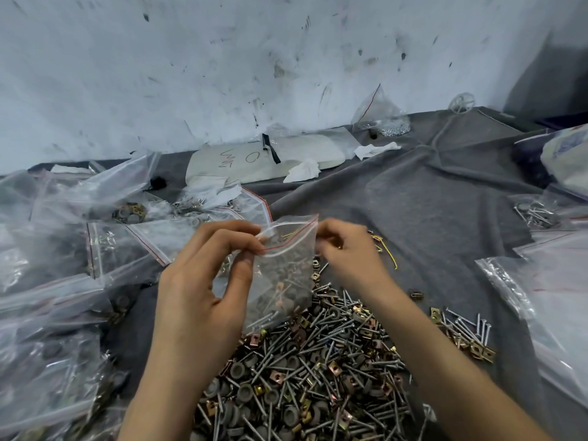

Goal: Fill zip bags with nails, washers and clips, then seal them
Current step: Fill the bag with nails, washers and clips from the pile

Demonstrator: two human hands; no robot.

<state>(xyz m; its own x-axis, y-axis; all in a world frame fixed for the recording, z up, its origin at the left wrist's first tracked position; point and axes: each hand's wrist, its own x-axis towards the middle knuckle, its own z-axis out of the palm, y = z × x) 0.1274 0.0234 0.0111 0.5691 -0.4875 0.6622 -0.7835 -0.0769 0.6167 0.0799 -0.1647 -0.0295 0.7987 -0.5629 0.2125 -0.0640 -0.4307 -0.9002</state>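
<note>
- The left hand (203, 278) pinches the left end of a small clear zip bag (286, 275) between thumb and fingertips, just below its red-lined mouth.
- The right hand (346, 253), a little blurred, has its fingers curled on the right end of the same mouth. Both hands grip the one bag, with its width between them.
- The bag hangs upright above the far edge of the loose heap, and the two lips of its mouth stand apart. Nails, grey washers and brassy clips lie in its lower part.
- Under and near the hands a pile of loose nails, washers and clips (318, 370) lies on the grey cloth that covers the worktop (429, 192).
- To the right of the pile is a smaller cluster of nails and clips (464, 332).
- A bent yellow wire (389, 254) lies just beyond the right hand.
- On the left, filled zip bags (63, 281) are heaped over one another, with the same hardware showing through them.
- On the right lie flat clear bags (541, 297). Farther off, another bag (537, 213) holds nails.
- At the far edge, by the scuffed white wall, a puffed bag (381, 119) holds small silvery pieces at its bottom.
- Left of it lie a white pad with pen marks (254, 157) and crumpled tissue (302, 170).
</note>
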